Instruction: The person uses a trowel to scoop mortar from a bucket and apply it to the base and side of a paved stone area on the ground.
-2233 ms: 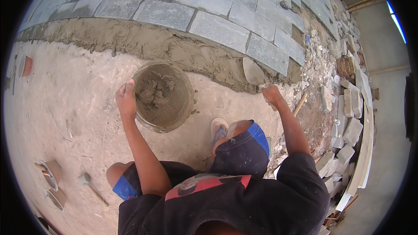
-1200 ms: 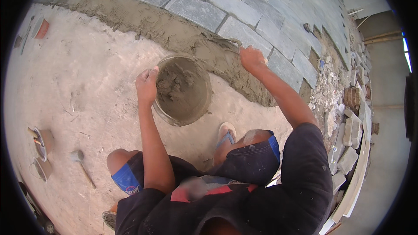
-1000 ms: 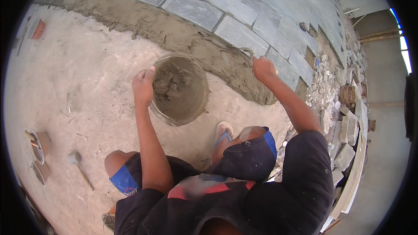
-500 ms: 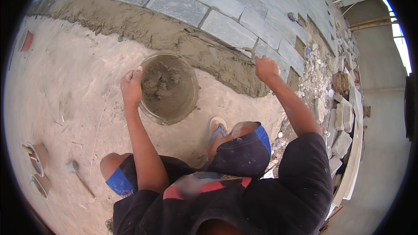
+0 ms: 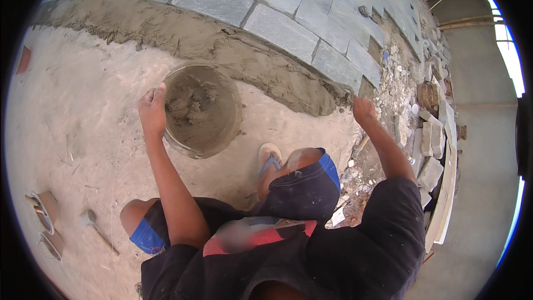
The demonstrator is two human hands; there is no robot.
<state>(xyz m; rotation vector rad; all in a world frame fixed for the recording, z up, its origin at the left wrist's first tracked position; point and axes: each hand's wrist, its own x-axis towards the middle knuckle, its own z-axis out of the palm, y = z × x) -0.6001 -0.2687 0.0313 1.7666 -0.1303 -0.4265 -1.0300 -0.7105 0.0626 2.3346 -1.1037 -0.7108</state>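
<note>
Evidently the biggest thing before me is the grey stone paving (image 5: 214, 1), its joints staggered and its right side left in steps. Next comes the pale floor (image 5: 83, 111) I'm squatting on, and between the two runs a strip of wet mortar (image 5: 266, 72), rough on top and touching the slabs. Stone rubble (image 5: 430, 175) is heaped to my right; an elbow swung wide might knock loose pieces down. The round bucket (image 5: 222, 130) stands on the floor in front of me, right by the strip, with a lumpy heap of mix (image 5: 191, 103) inside. Too hard a pull on one side could tilt it and slop that mix, and my sandalled foot (image 5: 269, 158) is near enough to catch some. My left hand (image 5: 152, 110) has hold of its rim, thumb over the edge, the other fingers curled outside; muddy fingers could slip there. My right hand (image 5: 363, 110) is closed round the trowel (image 5: 348, 95) at the strip's right end. The blade shows so poorly against the mud that I can't tell its angle. Too steep, I reckon, and it would gouge the bed; pushed outward, it would drag mortar into the loose grit (image 5: 390, 75) beyond.
</note>
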